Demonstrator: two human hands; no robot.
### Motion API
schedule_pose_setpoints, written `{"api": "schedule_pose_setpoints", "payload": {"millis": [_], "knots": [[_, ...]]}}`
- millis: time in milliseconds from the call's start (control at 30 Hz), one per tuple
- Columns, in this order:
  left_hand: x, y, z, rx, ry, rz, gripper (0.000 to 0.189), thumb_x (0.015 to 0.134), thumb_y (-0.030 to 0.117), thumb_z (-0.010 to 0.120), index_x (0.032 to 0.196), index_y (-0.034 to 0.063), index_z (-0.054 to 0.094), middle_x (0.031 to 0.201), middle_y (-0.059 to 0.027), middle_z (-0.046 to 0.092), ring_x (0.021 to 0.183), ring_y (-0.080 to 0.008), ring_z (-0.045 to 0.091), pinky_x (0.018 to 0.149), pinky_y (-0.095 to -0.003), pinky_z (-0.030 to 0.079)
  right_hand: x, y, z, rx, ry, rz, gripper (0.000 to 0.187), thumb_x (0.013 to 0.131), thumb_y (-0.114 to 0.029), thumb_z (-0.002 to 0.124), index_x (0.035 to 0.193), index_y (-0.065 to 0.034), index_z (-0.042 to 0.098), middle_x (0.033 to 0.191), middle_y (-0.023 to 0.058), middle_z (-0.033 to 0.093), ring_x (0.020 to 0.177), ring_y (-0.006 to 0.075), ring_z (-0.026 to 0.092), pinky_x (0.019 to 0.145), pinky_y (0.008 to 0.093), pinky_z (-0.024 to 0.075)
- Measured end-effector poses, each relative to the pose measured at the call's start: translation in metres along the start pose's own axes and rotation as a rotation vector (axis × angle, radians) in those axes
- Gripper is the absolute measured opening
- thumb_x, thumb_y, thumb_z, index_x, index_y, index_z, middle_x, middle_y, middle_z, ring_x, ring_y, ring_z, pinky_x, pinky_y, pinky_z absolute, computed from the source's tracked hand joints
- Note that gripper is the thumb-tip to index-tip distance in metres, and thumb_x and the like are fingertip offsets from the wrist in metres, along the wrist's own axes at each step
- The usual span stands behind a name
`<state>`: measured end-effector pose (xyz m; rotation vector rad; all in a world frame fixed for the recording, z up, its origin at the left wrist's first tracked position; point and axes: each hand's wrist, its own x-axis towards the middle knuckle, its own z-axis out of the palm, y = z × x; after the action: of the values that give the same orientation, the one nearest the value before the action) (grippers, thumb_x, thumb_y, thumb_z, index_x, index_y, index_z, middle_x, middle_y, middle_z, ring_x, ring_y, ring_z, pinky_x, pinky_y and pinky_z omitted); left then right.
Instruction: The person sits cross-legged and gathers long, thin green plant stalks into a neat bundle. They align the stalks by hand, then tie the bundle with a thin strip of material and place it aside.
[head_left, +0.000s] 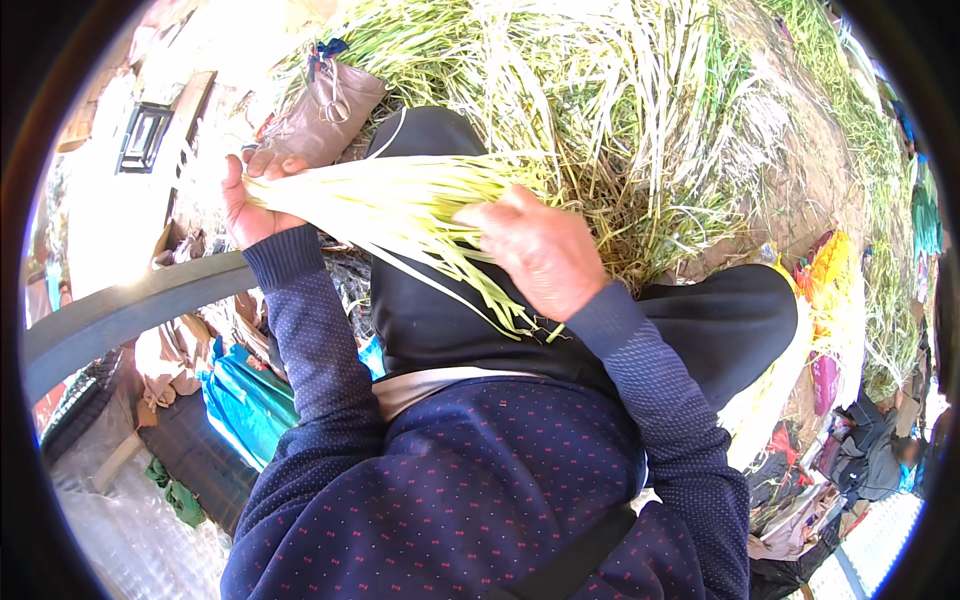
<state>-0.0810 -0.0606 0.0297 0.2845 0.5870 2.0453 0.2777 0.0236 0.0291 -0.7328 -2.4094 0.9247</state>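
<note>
A bundle of pale yellow-green plant stalks (390, 191) lies across my lap, fanned out towards the right. My left hand (262, 191) grips its narrow end at the left, thumb raised and fingers curled round it. Over the spread end is my right hand (536, 251), its fingers bent among the stalks; whether they pinch any of them cannot be told. Some thin tips hang below my right hand over my black trousers (450, 300). Beyond my knees lies a large heap of green and straw-coloured stalks (600, 97).
A tied brownish cloth bag (337, 112) stands beyond my left hand. A curved grey bar (142, 300) runs along the left, with a blue plastic bag (251, 397) below it. Orange and yellow netting (829, 285) lies right of my knee. A person in dark clothes (877, 450) is at the far right.
</note>
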Motion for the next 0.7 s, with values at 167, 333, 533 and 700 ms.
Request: {"api": "schedule_pose_setpoints", "payload": {"millis": [167, 333, 533, 700], "knots": [[-0.002, -0.002, 0.011, -0.007, -0.028, 0.046, 0.019, 0.098, 0.023, 0.076, 0.096, 0.0065, 0.067, 0.076, -0.0003, 0.06, 0.069, -0.0152, 0.054, 0.079, -0.0388, 0.047, -0.04, 0.093, 0.011, -0.418, -0.247, 0.342, 0.028, 0.093, -0.015, 0.07, 0.119, -0.0102, 0.073, 0.104, 0.017, 0.072, 0.096, 0.0398, 0.071, 0.084, 0.0503, 0.0583], [-0.006, 0.01, -0.013, -0.032, -0.007, 0.048, 0.022, 0.097, 0.027, 0.078, 0.094, 0.0096, 0.065, 0.076, 0.0017, 0.058, 0.07, -0.0167, 0.055, 0.078, -0.042, 0.05, -0.076, 0.113, -0.035, -0.367, -0.406, 0.519, 0.023, 0.091, -0.017, 0.071, 0.112, -0.0087, 0.076, 0.103, 0.0191, 0.073, 0.099, 0.0407, 0.071, 0.087, 0.0512, 0.0555], [-0.007, 0.005, -0.002, -0.049, 0.002, 0.003, 0.02, 0.097, 0.025, 0.077, 0.094, 0.0091, 0.065, 0.076, 0.0015, 0.057, 0.07, -0.0165, 0.055, 0.079, -0.0424, 0.049, -0.02, 0.016, -0.023, 0.023, -0.073, 0.147, 0.033, 0.095, -0.014, 0.068, 0.128, -0.0152, 0.069, 0.105, 0.0164, 0.068, 0.091, 0.0385, 0.07, 0.078, 0.0491, 0.0562], [-0.004, -0.002, 0.0, -0.045, -0.013, 0.028, 0.021, 0.096, 0.025, 0.078, 0.093, 0.0093, 0.065, 0.076, 0.0012, 0.058, 0.07, -0.0159, 0.055, 0.078, -0.0413, 0.049, -0.049, 0.056, 0.001, -0.092, -0.325, 0.145, 0.033, 0.089, -0.013, 0.071, 0.122, -0.0119, 0.07, 0.095, 0.0163, 0.069, 0.093, 0.0413, 0.07, 0.079, 0.0536, 0.0557]]}}
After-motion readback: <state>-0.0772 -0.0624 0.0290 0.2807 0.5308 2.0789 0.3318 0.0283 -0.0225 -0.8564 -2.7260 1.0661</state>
